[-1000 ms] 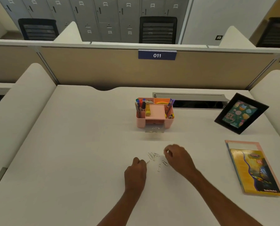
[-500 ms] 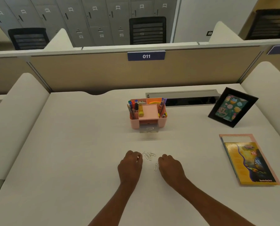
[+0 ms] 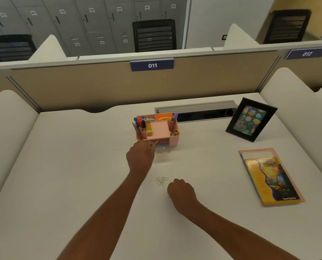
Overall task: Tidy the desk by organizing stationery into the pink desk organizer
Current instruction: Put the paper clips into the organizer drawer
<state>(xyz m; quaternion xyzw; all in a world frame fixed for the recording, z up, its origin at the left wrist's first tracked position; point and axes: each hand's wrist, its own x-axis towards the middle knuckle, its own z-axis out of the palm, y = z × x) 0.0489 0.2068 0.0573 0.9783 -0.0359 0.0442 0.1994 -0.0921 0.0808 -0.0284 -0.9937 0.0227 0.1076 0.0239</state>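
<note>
Left fingers pinch paper clip beside pink organizer drawer (right fingers curled, unclear).

Surface: white desk.
Centre: pink desk organizer.
Lower centre: loose paper clips.
Upper right: black picture frame.
Right: stacked notebooks.

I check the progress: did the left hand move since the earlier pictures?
Yes. The left hand went forward, from the loose paper clips to the pink desk organizer.
</note>
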